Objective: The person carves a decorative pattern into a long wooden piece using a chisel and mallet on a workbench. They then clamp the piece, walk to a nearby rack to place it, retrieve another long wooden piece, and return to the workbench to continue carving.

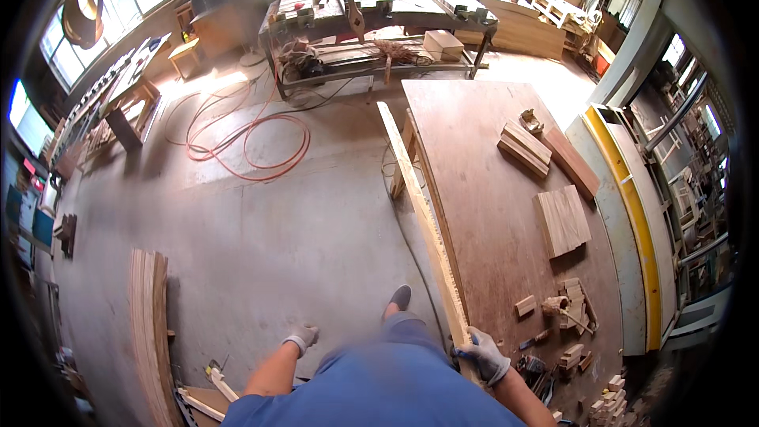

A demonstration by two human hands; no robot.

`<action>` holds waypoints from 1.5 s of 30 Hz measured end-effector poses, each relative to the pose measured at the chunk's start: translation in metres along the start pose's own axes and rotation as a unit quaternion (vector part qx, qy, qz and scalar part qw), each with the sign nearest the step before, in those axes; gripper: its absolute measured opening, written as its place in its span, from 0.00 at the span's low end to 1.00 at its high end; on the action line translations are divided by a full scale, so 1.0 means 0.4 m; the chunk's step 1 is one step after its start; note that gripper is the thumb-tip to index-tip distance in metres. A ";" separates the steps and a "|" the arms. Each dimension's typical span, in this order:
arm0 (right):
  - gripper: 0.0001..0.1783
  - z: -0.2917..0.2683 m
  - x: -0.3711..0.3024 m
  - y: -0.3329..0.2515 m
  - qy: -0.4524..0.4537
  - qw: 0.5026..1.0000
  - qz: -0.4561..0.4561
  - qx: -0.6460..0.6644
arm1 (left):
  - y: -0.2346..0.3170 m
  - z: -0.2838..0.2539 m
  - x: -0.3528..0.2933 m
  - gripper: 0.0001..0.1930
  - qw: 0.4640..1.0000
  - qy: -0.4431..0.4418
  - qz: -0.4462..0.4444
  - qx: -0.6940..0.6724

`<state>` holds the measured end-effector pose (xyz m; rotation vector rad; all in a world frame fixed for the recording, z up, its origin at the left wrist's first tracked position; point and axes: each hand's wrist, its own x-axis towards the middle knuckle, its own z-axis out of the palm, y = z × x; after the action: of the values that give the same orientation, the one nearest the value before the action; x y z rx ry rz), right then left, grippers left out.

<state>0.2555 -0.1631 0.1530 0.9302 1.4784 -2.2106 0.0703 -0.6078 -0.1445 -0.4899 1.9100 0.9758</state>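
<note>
Along the left edge of the plywood-topped table [443, 122] runs a long, pale wooden strip [424, 209] with a rough edge. Its near end is in my right hand [484, 354], which wears a grey-white glove and has its fingers closed round the wood. My left hand [301, 338], also gloved, hangs over the concrete floor with its fingers curled in and nothing visible in it. On the tabletop lie several wood blocks [563, 220], a reddish board [571, 160] and a pile of small offcuts [577, 306].
A stack of long boards [148, 332] stands at the left. An orange-red hose [277, 172] coils on the floor ahead, and a dark cable [417, 257] runs beside the table. A cluttered workbench [371, 24] stands at the back. A yellow-edged machine [632, 221] is at the right.
</note>
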 end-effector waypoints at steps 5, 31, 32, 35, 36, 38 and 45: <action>0.37 -0.012 0.128 -0.193 0.036 0.997 -0.011 -0.061 | 0.147 -0.010 0.114 0.11 0.990 0.058 0.060 0.114; 0.54 0.219 0.562 -0.551 0.322 0.814 -0.005 -0.483 | 1.396 0.135 -0.013 0.33 0.763 -0.645 -0.023 -0.038; 0.52 0.226 0.575 -0.576 0.311 0.824 0.025 -0.472 | 1.403 0.139 0.005 0.34 0.748 -0.661 -0.061 -0.001; 0.48 0.216 0.592 -0.608 0.301 0.843 0.051 -0.443 | 1.419 0.181 0.020 0.36 0.745 -0.660 -0.089 -0.025; 0.47 0.209 0.601 -0.615 0.301 0.848 0.047 -0.433 | 1.420 0.196 0.057 0.36 0.757 -0.644 -0.113 -0.023; 0.47 0.185 0.625 -0.619 0.302 0.855 0.037 -0.419 | 1.445 0.220 0.053 0.36 0.777 -0.613 -0.142 -0.031; 0.45 0.110 0.678 -0.630 0.327 0.849 0.002 -0.416 | 1.492 0.319 0.075 0.26 0.835 -0.527 -0.091 -0.131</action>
<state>-0.1070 -0.0757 0.1574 1.3670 2.3987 -0.9872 -0.2726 -0.1419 0.0522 -0.1866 0.7237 1.0620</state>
